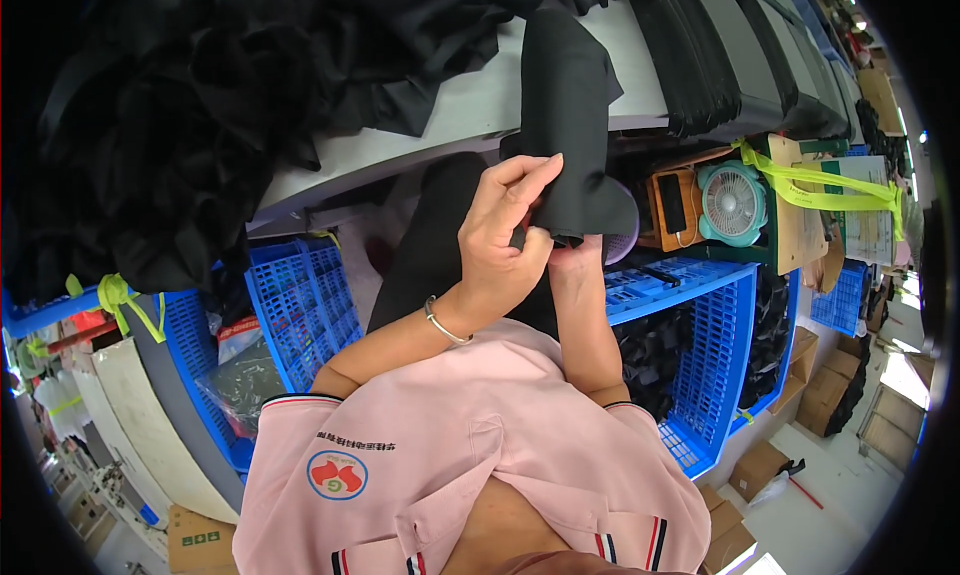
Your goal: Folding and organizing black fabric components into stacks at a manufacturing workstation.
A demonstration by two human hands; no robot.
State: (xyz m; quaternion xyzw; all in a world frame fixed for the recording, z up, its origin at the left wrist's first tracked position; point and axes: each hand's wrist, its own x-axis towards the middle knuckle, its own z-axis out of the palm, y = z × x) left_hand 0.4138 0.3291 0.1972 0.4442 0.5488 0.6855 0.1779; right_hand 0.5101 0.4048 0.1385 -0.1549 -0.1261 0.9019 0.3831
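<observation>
A dark piece of black cloth [565,105], shaped like a sleeve or tube, hangs in front of me and reaches over the table edge. My left hand [505,230], with a bangle at its wrist, pinches the near end of it between bent fingers. Only the wrist and heel of my right hand [575,260] show. Its fingers are hidden behind or inside the cloth. Further left, a large loose heap of black cloth [200,105] covers the pale tabletop [370,160].
Stacks of flat black pieces [690,55] lie at the table's far right. Below them are a small teal fan [733,202] and a phone in a wooden box [672,207]. Blue plastic crates stand left [305,305] and right [735,365] of me; the right one holds black cloth.
</observation>
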